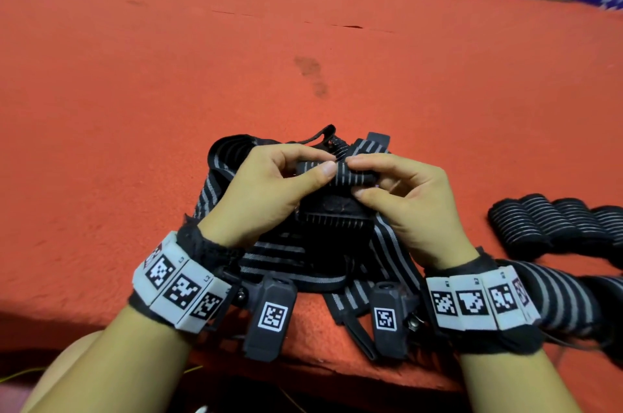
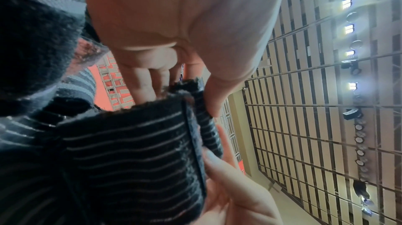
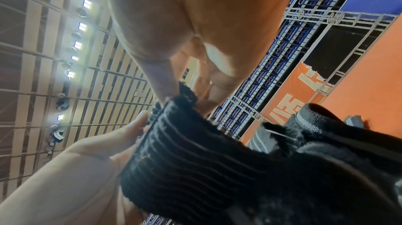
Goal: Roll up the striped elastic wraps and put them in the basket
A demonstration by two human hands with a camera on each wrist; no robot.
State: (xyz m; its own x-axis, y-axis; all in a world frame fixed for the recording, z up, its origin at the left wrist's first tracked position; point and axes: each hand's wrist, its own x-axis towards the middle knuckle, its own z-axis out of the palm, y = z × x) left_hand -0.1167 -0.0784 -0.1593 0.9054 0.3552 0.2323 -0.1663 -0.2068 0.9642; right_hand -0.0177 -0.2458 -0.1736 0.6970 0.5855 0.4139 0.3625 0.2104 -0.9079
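Head view: the left hand (image 1: pixel 266 190) and right hand (image 1: pixel 401 200) both pinch a half-rolled striped wrap (image 1: pixel 350 173) over the loose wrap pile (image 1: pixel 286 254) at the red surface's (image 1: pixel 202 82) near edge; finished rolls (image 1: pixel 553 224) lie by its right edge.

Left wrist view: fingers (image 2: pixel 141 82) and thumb clamp the roll's end.

Right wrist view: the same grip from the roll's other end.

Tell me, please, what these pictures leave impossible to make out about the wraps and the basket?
- Basket: in no view.
- Rolled wraps, head view: the right frame edge cuts the row off, so no count.
- Loose wrap pile, head view: both hands and wristbands cover it; number unclear.
- Wrap end being rolled, wrist views: blurred; how many turns are wound is unclear.
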